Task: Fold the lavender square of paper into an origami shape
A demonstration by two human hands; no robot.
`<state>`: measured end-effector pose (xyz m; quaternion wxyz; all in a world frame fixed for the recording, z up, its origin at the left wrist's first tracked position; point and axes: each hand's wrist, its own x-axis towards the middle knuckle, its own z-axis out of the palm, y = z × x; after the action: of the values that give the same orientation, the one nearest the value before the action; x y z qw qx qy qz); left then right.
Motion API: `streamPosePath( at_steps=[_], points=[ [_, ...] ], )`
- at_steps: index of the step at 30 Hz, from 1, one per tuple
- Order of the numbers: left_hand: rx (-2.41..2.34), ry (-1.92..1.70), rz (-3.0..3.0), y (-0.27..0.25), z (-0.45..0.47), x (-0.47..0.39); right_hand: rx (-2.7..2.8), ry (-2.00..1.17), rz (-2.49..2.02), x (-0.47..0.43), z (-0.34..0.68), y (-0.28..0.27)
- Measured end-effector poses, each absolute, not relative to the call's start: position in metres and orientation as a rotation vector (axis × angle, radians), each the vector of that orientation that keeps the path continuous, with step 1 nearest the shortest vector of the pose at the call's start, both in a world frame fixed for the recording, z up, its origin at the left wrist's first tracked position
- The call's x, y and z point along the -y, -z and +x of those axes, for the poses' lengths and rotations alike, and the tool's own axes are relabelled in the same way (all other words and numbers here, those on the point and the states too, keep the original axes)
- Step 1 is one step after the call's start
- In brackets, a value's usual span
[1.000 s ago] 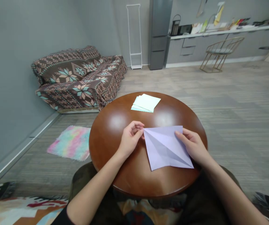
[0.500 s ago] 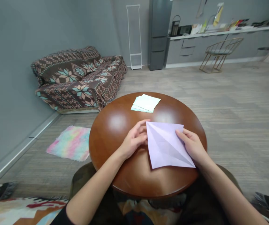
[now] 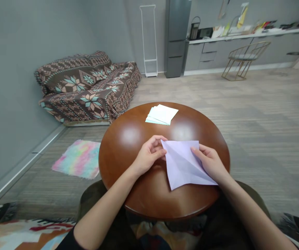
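Note:
A square sheet of light purple paper [image 3: 183, 163], with diagonal creases, is held above the near part of the round table. My left hand [image 3: 151, 152] pinches its left edge near the upper left corner, thumb in front and fingers behind. On the other side my right hand [image 3: 210, 161] grips the paper near its upper right corner, thumb on top and fingers underneath. The sheet bows slightly between the hands. Farther back lies a small fanned stack of pale paper sheets [image 3: 162, 114].
The brown round table [image 3: 123, 156] stands before my knees. Beyond it are a sofa with a patterned cover [image 3: 86, 86], a pastel fluffy rug [image 3: 77, 158], a grey fridge [image 3: 176, 38], a wire chair [image 3: 245, 57] and a kitchen counter [image 3: 217, 55].
My left thumb has closed onto the purple paper's left edge. The sheet's upper edge has shifted slightly left and nearer to me, and my right hand has moved a little left with it.

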<state>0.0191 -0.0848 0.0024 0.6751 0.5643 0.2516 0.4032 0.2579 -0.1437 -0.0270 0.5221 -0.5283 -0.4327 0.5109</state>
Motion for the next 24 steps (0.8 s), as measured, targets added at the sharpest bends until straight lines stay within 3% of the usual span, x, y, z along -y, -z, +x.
streamPosePath(
  at_steps=[17, 24],
  points=[
    [-0.911, -1.089, 1.219, 0.001, 0.02, 0.081, 1.319, -1.151, -1.142, 0.151, 0.249, 0.016],
    [-0.954, -1.303, 1.046, 0.002, 0.019, 0.077, 1.08, -1.111, -1.155, 0.15, 0.249, 0.02]
  ],
)
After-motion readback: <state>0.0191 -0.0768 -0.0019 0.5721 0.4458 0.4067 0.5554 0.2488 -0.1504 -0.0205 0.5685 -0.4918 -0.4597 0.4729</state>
